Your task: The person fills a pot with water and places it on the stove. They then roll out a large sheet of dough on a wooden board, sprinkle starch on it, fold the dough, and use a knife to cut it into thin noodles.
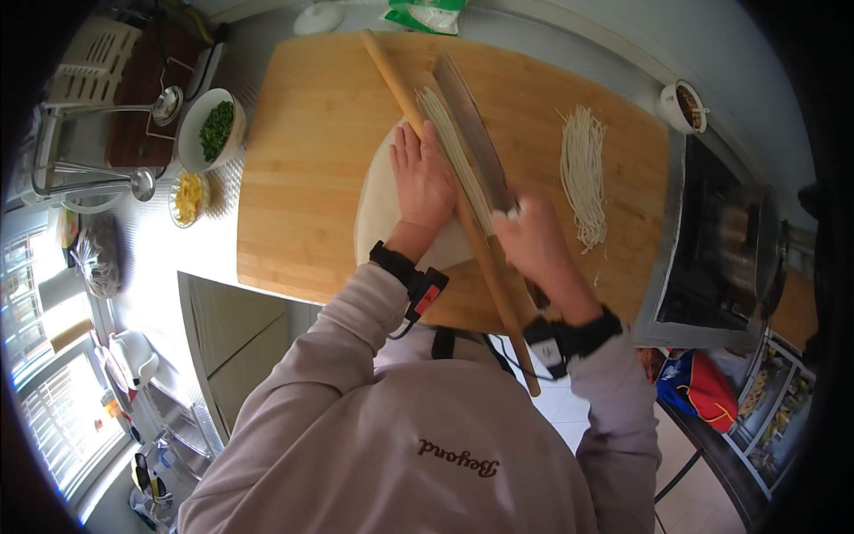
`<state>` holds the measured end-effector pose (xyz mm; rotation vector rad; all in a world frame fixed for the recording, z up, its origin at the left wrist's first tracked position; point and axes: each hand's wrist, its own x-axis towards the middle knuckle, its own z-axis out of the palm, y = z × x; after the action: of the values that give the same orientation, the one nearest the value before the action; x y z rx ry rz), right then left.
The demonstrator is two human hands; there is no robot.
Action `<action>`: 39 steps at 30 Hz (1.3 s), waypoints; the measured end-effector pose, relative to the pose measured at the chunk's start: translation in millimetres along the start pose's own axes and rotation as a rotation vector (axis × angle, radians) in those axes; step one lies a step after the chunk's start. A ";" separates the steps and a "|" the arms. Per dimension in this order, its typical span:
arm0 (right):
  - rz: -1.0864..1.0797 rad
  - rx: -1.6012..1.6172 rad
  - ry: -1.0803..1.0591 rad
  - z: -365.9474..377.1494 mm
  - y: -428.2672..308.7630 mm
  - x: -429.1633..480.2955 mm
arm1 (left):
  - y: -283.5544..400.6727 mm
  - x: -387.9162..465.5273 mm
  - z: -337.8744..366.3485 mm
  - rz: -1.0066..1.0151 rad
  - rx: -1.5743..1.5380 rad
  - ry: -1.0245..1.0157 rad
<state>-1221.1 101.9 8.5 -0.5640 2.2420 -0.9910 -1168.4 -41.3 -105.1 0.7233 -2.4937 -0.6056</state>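
Note:
My left hand (425, 175) lies flat, fingers stretched out, on a pale sheet of dough (377, 200) and against a long wooden rolling pin (390, 75). The pin crosses the dough at a slant and reaches past the board's near edge. My right hand (534, 235) grips a long-bladed knife (475, 127) by its handle, mostly hidden in the fist. Between pin and blade lie thin cut strips of dough (454, 147). A bundle of cut noodles (582, 177) rests farther right on the wooden board (300, 167).
Left of the board stand a bowl of chopped greens (217, 130) and a small dish of yellow pieces (189, 198). Ladles (141, 180) hang nearby. A green-and-white bag (427, 13) lies behind the board. To the right are a small seasoning bowl (684, 107) and a pot (740, 240) on a stove.

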 end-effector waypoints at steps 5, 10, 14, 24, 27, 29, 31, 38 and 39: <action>0.098 -0.076 0.057 9.0 35.6 -69.3 | -2.7 -0.6 3.6 -0.009 -0.010 0.008; 0.133 -0.052 0.006 20.8 60.0 -101.9 | -3.4 -0.8 4.8 -0.012 -0.007 0.011; 0.161 -0.062 -0.034 25.6 70.9 -109.1 | -3.4 -1.6 3.2 -0.012 0.009 -0.007; 0.164 -0.148 -0.091 25.9 43.8 -68.0 | 0.1 -1.6 3.5 -0.035 0.026 0.015; 0.089 -0.145 -0.050 31.7 23.2 -27.6 | -1.1 -2.4 2.6 -0.018 0.063 0.012; 0.061 -0.120 -0.059 34.9 8.9 3.1 | -2.1 -2.9 2.2 -0.022 0.059 -0.001; 0.007 -0.148 -0.057 37.3 -4.3 29.6 | -3.1 -1.8 2.2 -0.021 0.059 -0.004; 0.257 -0.050 -0.239 32.2 -33.5 80.1 | 0.6 -2.2 -1.3 -0.047 0.001 -0.022; 0.240 -0.013 -0.224 28.7 -33.4 79.2 | 0.6 -1.7 -1.9 -0.033 0.006 -0.012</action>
<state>-1254.1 19.5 -9.8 -0.3789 2.0603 -0.7543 -1166.3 -40.4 -103.9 0.7662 -2.5003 -0.6156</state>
